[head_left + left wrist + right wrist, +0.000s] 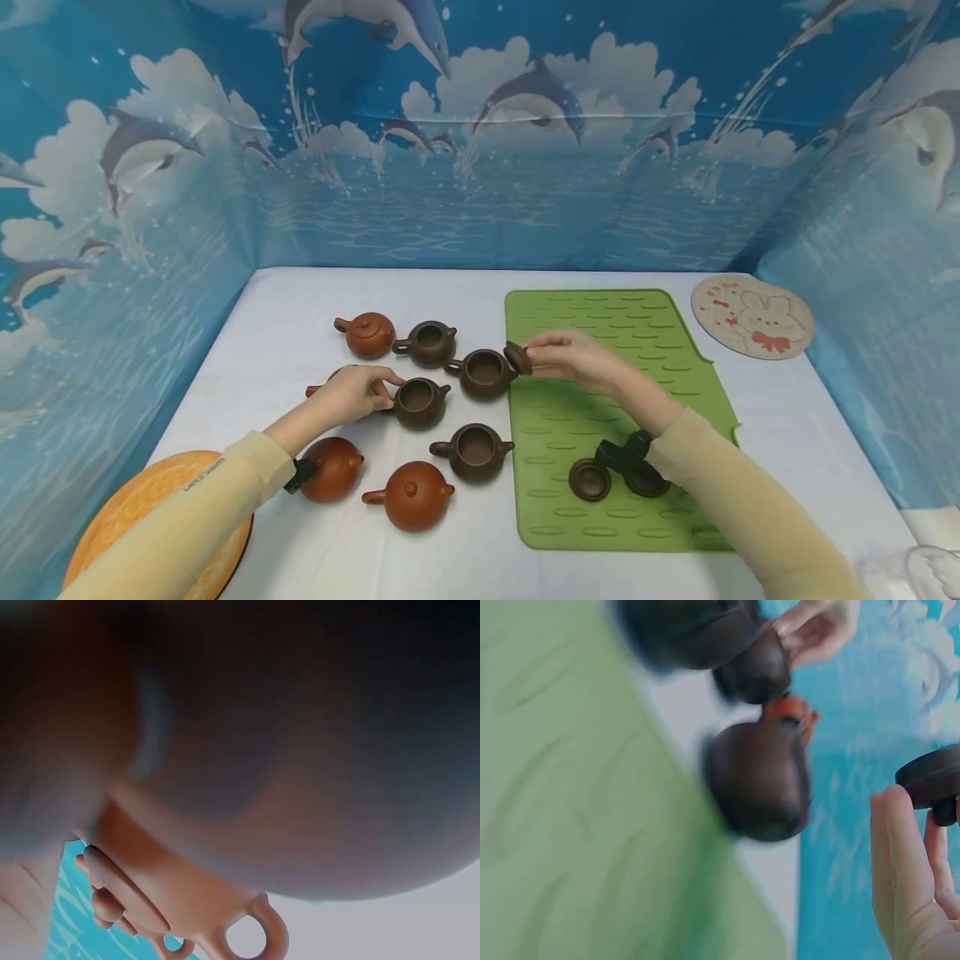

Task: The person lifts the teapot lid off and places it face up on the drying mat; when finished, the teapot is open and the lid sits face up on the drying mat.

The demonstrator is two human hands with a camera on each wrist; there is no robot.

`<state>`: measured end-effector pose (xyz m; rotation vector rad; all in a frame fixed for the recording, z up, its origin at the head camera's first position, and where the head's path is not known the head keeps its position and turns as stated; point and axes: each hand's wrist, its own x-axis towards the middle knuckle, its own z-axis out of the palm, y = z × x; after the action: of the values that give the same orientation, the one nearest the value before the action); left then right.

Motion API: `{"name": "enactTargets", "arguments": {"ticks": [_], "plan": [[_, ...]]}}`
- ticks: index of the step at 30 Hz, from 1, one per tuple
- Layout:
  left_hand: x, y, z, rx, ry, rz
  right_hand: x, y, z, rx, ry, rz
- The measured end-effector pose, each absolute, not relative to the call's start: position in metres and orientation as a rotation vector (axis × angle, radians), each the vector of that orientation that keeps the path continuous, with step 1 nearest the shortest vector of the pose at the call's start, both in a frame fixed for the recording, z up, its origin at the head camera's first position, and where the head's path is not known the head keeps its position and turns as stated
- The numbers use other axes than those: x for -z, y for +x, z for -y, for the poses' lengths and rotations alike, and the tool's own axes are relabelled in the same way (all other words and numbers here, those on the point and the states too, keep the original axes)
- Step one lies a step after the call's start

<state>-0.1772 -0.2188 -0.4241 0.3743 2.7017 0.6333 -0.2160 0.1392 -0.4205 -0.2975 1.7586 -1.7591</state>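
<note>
My left hand (356, 396) pinches the handle of a dark brown lidless teapot (422, 406) in the middle of the group. My right hand (573, 360) holds a dark brown teapot lid (517, 358) by its knob, tilted on edge. The lid is beside the spout of another lidless dark teapot (483, 374). In the right wrist view the lid (930, 776) is between the fingertips, knob downward in the picture. More lidless dark teapots stand behind (429, 345) and in front (476, 454). The left wrist view is mostly a dark blur, with a reddish-brown teapot (150, 862) below.
Reddish-brown lidded teapots stand at the back left (369, 336), by the left wrist (333, 471) and in front (416, 497); another is partly behind the left hand. Dark lids (589, 481) lie on the green mat (555, 525). A round orange mat (123, 517) and a rabbit-print mat (750, 315) flank them.
</note>
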Motion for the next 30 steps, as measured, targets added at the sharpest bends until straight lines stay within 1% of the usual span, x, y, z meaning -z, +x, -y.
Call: {"name": "enactTargets", "arguments": {"ticks": [7, 14, 19, 25, 30], "plan": [[0.423, -0.176, 0.218, -0.624, 0.373, -2.706, 0.443, -0.207, -0.185, 1.89, -0.124, -1.467], [0.425, -0.177, 0.22, -0.636, 0.4, -2.712, 0.447, -0.207, -0.21, 1.936, -0.033, -1.36], [0.426, -0.177, 0.22, -0.645, 0.394, -2.71, 0.446, -0.21, -0.216, 1.844, -0.065, -1.499], [0.427, -0.177, 0.22, -0.646, 0.393, -2.702, 0.446, -0.209, -0.217, 1.523, -0.048, -1.846], [0.428, -0.178, 0.22, -0.649, 0.387, -2.699, 0.44, -0.206, -0.212, 1.418, -0.035, -1.885]]}}
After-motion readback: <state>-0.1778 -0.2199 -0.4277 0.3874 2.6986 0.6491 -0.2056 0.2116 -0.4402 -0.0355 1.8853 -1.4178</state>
